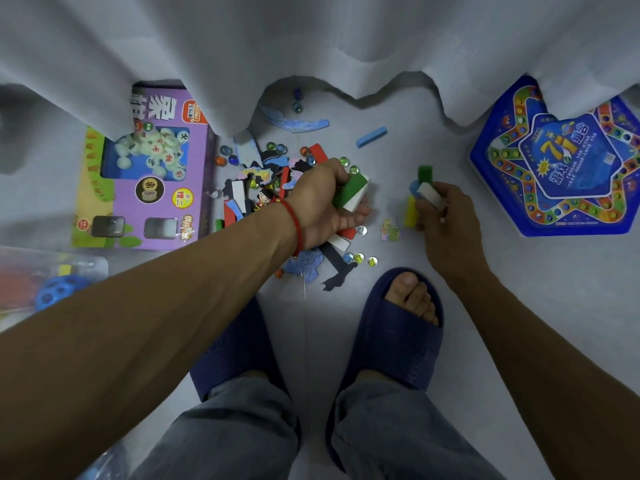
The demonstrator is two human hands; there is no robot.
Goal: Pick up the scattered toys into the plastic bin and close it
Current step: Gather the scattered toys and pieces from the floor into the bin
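Both hands are mid-grab on the floor (519, 289) rn. Left hand (322, 206) is curled tight round a green and white block (349, 192), w/ maybe more blocks under the palm, can't tell. Right hand (446, 216) is closed on a small bundle: white block (431, 195) on top, green block (425, 174) poking up behind it, yellow block (411, 211) sticking out below.

Tip for this step imo: don't overfill, those blocks are slick and square so a loose fistful will prob drop one on the way. Squeeze them flat together, then carry both loads over in one trip. Leave the marbles (360, 259) for a scoop w/ a cupped palm after, they'll roll if nudged.

The plastic bin (52, 282) is at the far left edge of the floor, only partly in view, clear-ish walls w/ a blue holed ball (59, 292) and sth red inside. Lid not visible.

Rest of the toy pile (270, 181) sits b/w the purple game box (149, 174) and the hands: puzzle bits, a little doll (265, 197), more blocks. A lone blue block (371, 136) lies further out by the curtain (311, 46), and the blue star board game (561, 168) is at the right edge. Lots left to do.
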